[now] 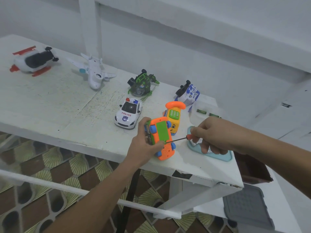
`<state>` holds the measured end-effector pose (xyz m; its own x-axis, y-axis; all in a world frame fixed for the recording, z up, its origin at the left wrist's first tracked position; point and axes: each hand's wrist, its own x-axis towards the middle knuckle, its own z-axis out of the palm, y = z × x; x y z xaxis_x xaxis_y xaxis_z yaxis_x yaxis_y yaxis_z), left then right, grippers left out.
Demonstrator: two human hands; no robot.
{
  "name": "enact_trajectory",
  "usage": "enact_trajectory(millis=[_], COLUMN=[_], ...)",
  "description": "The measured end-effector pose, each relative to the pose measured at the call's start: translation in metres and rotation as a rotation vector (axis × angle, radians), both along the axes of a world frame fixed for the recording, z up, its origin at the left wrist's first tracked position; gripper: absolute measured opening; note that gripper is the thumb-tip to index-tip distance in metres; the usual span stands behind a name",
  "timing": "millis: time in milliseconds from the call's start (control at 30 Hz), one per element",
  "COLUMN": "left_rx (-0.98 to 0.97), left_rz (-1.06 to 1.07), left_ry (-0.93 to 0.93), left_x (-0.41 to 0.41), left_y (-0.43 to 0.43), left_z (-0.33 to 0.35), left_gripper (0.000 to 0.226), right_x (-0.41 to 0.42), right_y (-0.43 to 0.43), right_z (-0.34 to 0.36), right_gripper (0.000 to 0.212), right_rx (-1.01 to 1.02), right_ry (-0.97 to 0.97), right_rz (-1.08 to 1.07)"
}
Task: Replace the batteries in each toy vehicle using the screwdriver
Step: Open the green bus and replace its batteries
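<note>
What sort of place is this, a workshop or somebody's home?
Likely a room in a home, not certain: a scuffed white table against a bare wall, patterned floor tiles below, and toys on the table such as a police car and a plane.

- The orange toy car (161, 140) is smooth, glossy plastic with a green plastic panel.
- The screwdriver (178, 140) has a thin dark metal shaft and a red plastic handle.
- The police car (127, 113) is shiny white plastic.
- The desk (50, 101) is painted matt white, scuffed and chipped.
- The tray (225, 158) looks like matt plastic.
</note>
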<state>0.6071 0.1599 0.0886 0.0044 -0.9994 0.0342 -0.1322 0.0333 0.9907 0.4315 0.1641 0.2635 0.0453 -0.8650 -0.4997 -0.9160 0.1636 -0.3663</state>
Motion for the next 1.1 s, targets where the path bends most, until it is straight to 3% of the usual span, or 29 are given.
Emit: enact_trajectory(millis=[433, 700, 1033, 1100], left_rx=[0.021, 0.042, 0.056, 0.054], left_rz=[0.028, 0.059, 0.064, 0.066], left_ry=[0.041, 0.042, 0.031, 0.039], left_x=[-0.002, -0.003, -0.002, -0.002], left_y=[-0.008, -0.01, -0.011, -0.01], left_z=[-0.008, -0.006, -0.007, -0.007], left_gripper=[0.063, 0.062, 0.068, 0.067], right_x=[0.022, 0.029, 0.02, 0.011], right_y=[-0.013, -0.015, -0.017, -0.018], right_z=[0.007, 0.004, -0.001, -0.006], right_gripper=[0.036, 0.04, 0.021, 0.018], right_rx=[-0.04, -0.245, -0.373, -0.54], right_ry=[0.121, 0.378, 0.492, 0.458], right_rz=[0.054, 0.404, 0.722, 0.906])
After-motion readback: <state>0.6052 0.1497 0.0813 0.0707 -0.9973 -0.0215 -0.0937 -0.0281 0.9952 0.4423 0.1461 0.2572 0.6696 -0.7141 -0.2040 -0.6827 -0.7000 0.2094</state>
